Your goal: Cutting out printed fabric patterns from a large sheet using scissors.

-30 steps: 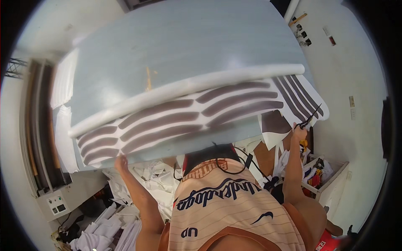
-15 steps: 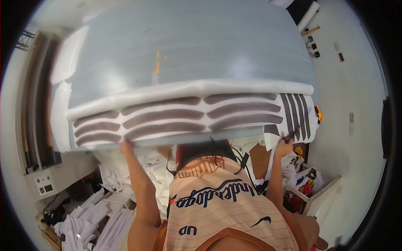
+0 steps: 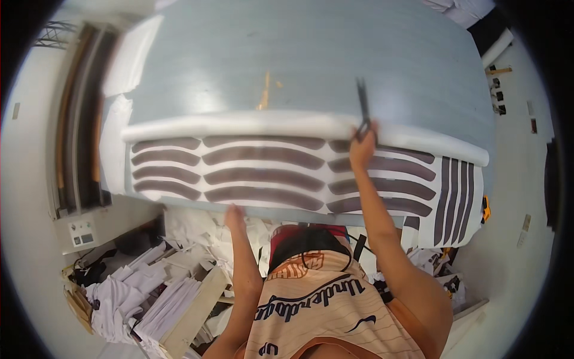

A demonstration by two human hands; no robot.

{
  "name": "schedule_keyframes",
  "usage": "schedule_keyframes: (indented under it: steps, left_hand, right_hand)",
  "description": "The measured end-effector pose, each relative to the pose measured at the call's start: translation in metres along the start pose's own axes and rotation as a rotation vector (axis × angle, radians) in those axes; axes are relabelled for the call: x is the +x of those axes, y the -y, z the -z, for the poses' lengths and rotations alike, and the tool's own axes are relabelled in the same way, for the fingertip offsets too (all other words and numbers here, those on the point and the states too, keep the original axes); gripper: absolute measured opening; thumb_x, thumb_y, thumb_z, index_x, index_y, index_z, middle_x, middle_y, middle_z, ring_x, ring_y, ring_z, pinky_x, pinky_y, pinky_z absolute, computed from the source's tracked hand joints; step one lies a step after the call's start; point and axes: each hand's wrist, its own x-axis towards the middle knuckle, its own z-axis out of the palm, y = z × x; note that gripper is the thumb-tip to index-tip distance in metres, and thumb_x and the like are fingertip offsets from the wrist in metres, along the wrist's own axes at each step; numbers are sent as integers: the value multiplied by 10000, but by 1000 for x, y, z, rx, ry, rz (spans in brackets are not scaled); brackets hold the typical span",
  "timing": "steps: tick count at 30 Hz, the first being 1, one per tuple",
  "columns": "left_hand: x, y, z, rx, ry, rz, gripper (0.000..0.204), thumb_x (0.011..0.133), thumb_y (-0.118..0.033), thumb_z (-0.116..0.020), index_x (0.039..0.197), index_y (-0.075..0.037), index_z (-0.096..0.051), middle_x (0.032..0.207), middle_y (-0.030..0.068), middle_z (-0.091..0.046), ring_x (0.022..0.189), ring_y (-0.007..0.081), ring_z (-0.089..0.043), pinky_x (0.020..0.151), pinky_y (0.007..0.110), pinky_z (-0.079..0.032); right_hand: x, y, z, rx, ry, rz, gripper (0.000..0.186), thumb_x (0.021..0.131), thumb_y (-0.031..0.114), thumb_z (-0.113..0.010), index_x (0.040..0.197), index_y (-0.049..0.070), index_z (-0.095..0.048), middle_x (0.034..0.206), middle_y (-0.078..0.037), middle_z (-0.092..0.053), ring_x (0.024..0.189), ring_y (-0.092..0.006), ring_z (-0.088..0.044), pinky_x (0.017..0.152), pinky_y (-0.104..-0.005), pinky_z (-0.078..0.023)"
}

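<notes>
My right hand [image 3: 363, 146] is shut on dark scissors [image 3: 362, 105], raised over the long white roll [image 3: 251, 124], blades pointing away from me. Below the roll a white printed sheet [image 3: 326, 185] shows rows of dark curved strips, with straight strips at its right end. My left hand [image 3: 234, 215] is at the sheet's front edge, its slightly blurred fingertips closed on that edge. The sheet lies along the front of a large grey-blue table [image 3: 299, 48].
White paper [image 3: 116, 140] lies along the table's left end. A tall dark machine [image 3: 78, 119] with a control panel [image 3: 84, 235] stands at left. Piles of white scraps [image 3: 143, 287] lie below the front edge. A pale wall [image 3: 520, 179] runs along the right.
My right hand and scissors have moved from the sheet's right end up and left over the roll. My left hand has moved right along the edge. A fourth row of curved strips now shows.
</notes>
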Motion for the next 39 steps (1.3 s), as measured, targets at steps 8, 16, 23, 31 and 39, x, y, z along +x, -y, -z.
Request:
schedule_keyframes:
  steps: [8, 16, 23, 31, 39]
  left_hand:
    - [-34, 12, 78, 259, -36, -86, 247, 937, -108, -682, 1138, -30, -562, 998, 81, -628, 871, 222, -662, 755, 354, -586]
    - [-66, 1, 52, 105, -111, -139, 97, 939, -112, -683, 963, -38, -625, 748, 10, -571, 616, 112, -541, 541, 261, -450]
    - [-51, 20, 82, 350, 109, -143, 327, 956, -246, -693, 1146, -21, -549, 972, 69, -644, 873, 196, -677, 774, 333, -585]
    - [-146, 62, 25, 469, 472, 414, 401, 977, -308, -668, 1184, 12, -544, 1121, 145, -664, 987, 249, -697, 850, 375, -592]
    - [-186, 134, 10, 712, 741, 534, 275, 933, -367, -722, 965, -102, -656, 903, 25, -726, 710, 79, -644, 603, 233, -455]
  right_hand:
    - [150, 46, -14, -10, 23, 216, 432, 853, 374, -791, 946, 10, -580, 791, -147, -598, 762, -368, -591, 693, -460, -452]
    - [127, 34, -31, 5, 242, 93, 439, 883, 409, -737, 1036, 9, -641, 980, -212, -689, 938, -427, -654, 810, -448, -495]
    - [113, 22, -57, 88, 262, 214, 398, 833, 347, -814, 902, 24, -592, 714, -142, -611, 643, -355, -592, 635, -446, -470]
    - [-22, 17, 112, 296, 878, -420, 414, 823, 373, -840, 704, 35, -633, 545, 10, -479, 514, -96, -374, 473, -295, -333]
    - [-332, 16, 365, 266, 1007, -697, 331, 868, 241, -810, 707, 66, -580, 554, 60, -465, 446, -49, -411, 429, -249, -320]
